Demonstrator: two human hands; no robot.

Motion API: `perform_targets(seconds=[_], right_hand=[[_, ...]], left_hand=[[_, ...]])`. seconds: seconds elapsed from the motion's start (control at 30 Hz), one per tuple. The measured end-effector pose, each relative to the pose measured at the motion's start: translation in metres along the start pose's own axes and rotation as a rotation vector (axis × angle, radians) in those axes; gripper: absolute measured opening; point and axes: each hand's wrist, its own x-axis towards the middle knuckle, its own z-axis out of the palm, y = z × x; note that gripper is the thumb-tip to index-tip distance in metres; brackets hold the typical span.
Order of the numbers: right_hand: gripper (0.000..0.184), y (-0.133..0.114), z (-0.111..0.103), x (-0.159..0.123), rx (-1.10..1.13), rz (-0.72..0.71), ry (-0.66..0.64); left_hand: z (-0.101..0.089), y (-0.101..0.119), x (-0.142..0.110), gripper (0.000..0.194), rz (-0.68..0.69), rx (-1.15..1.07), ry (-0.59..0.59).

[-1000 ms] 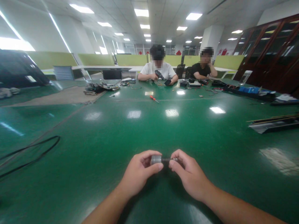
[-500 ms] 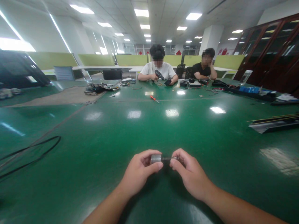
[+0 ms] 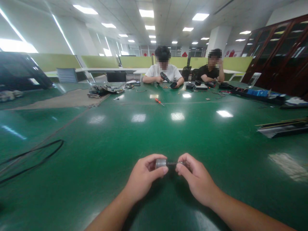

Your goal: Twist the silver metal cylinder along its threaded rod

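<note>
Just above the green table, my left hand [image 3: 141, 175] pinches a small motor [image 3: 161, 163], a silver metal cylinder, between thumb and fingers. A thin dark shaft [image 3: 171, 164] runs from its right end toward my right hand [image 3: 196, 179]. The thumb and fingertips of that hand are closed on the shaft's far end, where a bit of shiny metal shows. The motor lies level, its shaft pointing right. My left fingers partly cover its left end.
A red screwdriver [image 3: 158, 102] lies mid-table. Across the table one person holds a power drill [image 3: 164, 76]; another leans beside them. A black cable [image 3: 51, 155] loops at left, metal strips [image 3: 284, 128] lie at right, and electronic parts [image 3: 102, 90] sit far left.
Both hands keep almost the same pose on the motor and shaft. The whole view shifts very slightly.
</note>
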Motion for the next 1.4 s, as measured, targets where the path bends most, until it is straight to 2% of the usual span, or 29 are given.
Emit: perform_targets(seconds=[1.4], right_hand=[[0.020, -0.0004, -0.0012, -0.0006, 0.025, -0.001, 0.019]], left_hand=[[-0.0014, -0.0006, 0.0010, 0.031, 0.013, 0.008, 0.016]])
